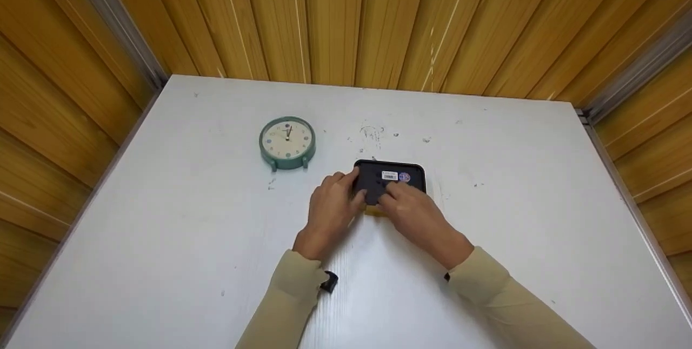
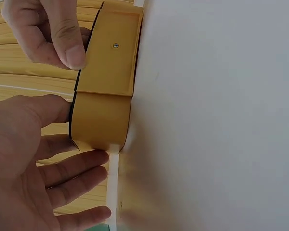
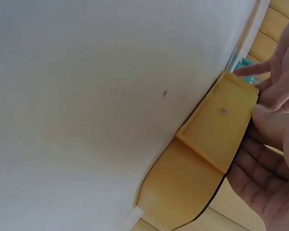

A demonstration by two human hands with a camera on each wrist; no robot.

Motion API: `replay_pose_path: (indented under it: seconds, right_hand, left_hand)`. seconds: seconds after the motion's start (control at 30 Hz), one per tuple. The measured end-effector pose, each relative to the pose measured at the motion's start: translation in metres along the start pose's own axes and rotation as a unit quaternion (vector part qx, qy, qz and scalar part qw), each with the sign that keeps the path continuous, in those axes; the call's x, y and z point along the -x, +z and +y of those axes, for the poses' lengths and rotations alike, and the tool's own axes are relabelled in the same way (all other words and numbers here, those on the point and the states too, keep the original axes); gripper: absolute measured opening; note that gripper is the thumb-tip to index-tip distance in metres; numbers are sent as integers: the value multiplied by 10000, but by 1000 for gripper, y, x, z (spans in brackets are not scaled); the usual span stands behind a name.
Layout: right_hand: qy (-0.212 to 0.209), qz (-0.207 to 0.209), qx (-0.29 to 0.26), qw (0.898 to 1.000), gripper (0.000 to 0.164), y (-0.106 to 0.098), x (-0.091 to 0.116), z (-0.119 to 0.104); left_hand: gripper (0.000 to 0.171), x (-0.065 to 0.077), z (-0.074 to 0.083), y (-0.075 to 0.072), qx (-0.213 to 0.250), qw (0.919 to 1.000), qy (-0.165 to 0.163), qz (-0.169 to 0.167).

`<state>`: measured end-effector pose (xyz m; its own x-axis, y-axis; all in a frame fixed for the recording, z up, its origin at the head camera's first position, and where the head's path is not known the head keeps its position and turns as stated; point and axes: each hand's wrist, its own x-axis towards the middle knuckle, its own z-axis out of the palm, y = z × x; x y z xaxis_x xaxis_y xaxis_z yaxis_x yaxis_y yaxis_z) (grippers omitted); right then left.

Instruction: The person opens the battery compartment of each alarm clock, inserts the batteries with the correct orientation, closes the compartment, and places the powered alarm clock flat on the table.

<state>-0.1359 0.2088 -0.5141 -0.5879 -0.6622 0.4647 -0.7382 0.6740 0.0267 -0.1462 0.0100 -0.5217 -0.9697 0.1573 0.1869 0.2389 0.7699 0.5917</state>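
On the white table, a rounded yellow case [image 2: 103, 62] with a black back [image 1: 372, 173] faces its back up towards me. The back carries a white barcode label [image 1: 389, 175], a round sticker [image 1: 404, 177] and small dark knobs. My left hand [image 1: 331, 206] holds the case's left end, thumb and index finger at its edges, the other fingers spread apart. Curled over the back's near part, my right hand [image 1: 419, 218] has its fingertips around the knobs; what they pinch is partly hidden. A small screw [image 3: 223, 111] shows in the yellow side.
A round green alarm clock [image 1: 287, 142] with a cream dial lies face up to the left of the case. Wood-look panels [image 1: 332, 19] border the table [image 1: 162, 214] at the back and both sides. Dark scuffs mark the tabletop behind the case.
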Motion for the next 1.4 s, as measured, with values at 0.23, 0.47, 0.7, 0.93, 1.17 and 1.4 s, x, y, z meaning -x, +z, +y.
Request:
replay_pose_path:
  seconds: [0.23,0.47,0.7,0.93,1.17,1.4]
  right_hand:
    - [208,-236,53,9995,20,1,-5,-8]
    - [634,-299,-353,9969,15,-1,-8,-7]
    - [2201,-260,-212,9749,16,-15,-5,13]
    - [3522,-779,-443,9316,20,-21,11,33]
    - [3727,-385,-672,9247,11,-14,16,36]
    - [4159,-114,-997,9038,12,-14,15,34]
  left_hand:
    - [54,-2,-3,1,7,9998,-175,-17]
    - [44,-5,-5,-2,-131,9997,-187,-122]
    - [34,-4,-6,-2,-118,9998,-159,-3]
    - [36,-2,1,4,-71,9997,-208,92]
    - [38,3,9,11,284,9992,-203,210]
    - [40,2,11,9,592,9971,-201,426]
